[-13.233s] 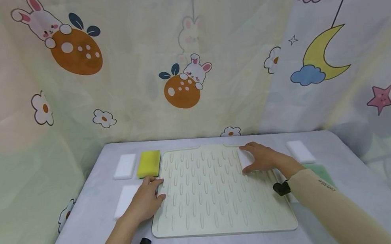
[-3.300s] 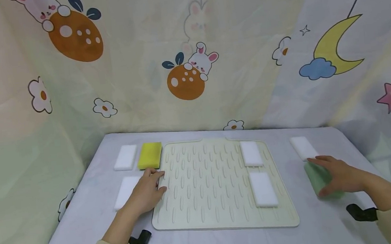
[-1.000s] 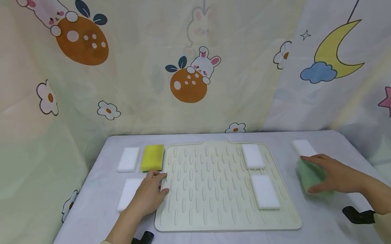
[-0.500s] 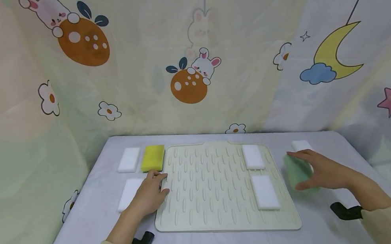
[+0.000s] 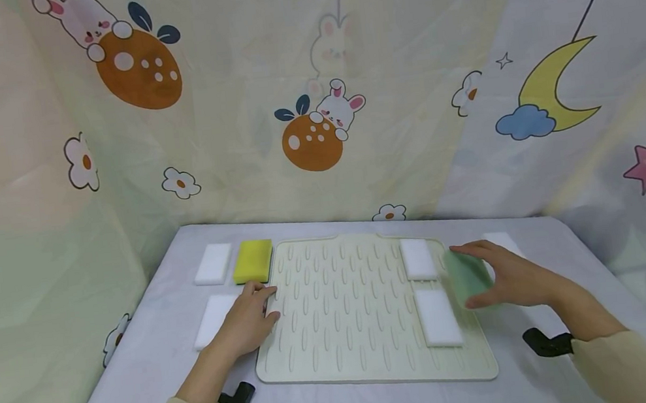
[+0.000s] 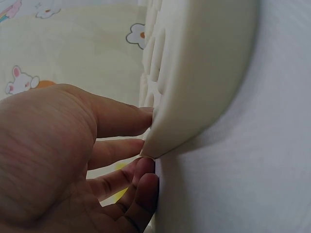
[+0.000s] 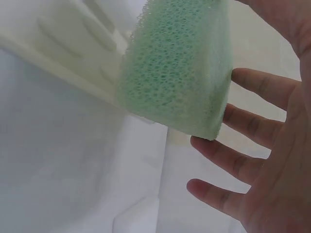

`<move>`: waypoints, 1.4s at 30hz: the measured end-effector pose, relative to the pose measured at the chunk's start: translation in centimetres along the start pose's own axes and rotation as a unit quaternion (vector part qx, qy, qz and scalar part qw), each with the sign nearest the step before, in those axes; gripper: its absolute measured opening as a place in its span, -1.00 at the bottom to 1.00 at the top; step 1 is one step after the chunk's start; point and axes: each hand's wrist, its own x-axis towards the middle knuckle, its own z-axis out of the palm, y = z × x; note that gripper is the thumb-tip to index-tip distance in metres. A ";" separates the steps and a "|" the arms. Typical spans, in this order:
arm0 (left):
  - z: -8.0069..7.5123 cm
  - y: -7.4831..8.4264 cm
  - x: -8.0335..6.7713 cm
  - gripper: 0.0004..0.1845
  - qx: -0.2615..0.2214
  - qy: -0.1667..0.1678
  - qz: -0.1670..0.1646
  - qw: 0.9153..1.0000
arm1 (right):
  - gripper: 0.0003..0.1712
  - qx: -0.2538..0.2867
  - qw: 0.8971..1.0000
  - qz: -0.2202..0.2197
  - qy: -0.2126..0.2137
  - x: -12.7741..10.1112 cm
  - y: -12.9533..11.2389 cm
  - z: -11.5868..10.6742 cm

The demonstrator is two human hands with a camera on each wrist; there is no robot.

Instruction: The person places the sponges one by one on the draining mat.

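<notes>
In the head view, my right hand [image 5: 520,278] holds a green sponge [image 5: 465,276] over the right edge of a cream ridged mat [image 5: 342,331]. The right wrist view shows the porous sponge [image 7: 167,63] gripped at its side, with the lower fingers [image 7: 228,162] spread. My left hand [image 5: 246,322] rests at the mat's left edge, thumb and forefinger apart. Seen from the left wrist, its thumb and fingertips touch the rim of the mat [image 6: 209,63]. Two white sponges, one far [image 5: 418,259] and one near [image 5: 438,317], lie on the mat's right part.
Left of the mat lie a yellow sponge [image 5: 253,261] with a dark underside, a white sponge [image 5: 213,264] and another white sponge [image 5: 213,321] partly behind the left hand. A further white sponge [image 5: 503,243] lies right, partly hidden by the right hand. Printed cloth [image 5: 239,190] walls the table's back.
Both white sponges have come to lie on the mat. The right hand took hold of the green sponge on the right and has carried it left to the mat's edge. The left hand stays put.
</notes>
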 end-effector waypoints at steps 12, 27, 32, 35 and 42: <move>0.1 -0.2 0.0 -0.42 -0.004 0.002 -0.003 1.000 | 0.19 0.012 0.999 -0.036 0.017 2.4 -1.7 1.0; 0.0 0.0 -0.1 -0.42 0.000 0.001 -0.005 1.000 | 0.20 0.028 0.999 -0.035 0.001 5.4 -3.0 2.3; -0.1 0.0 -0.1 -0.42 -0.001 -0.001 -0.001 1.000 | 0.22 0.022 0.999 -0.044 -0.001 6.4 -3.2 2.7; -0.1 0.0 -0.1 -0.42 -0.001 -0.001 0.000 1.000 | 0.22 0.016 0.999 -0.047 -0.002 7.1 -3.4 2.8; 0.0 -0.1 -0.1 -0.41 0.002 0.001 0.001 1.000 | 0.24 0.010 0.999 -0.038 -0.009 8.7 -4.0 3.2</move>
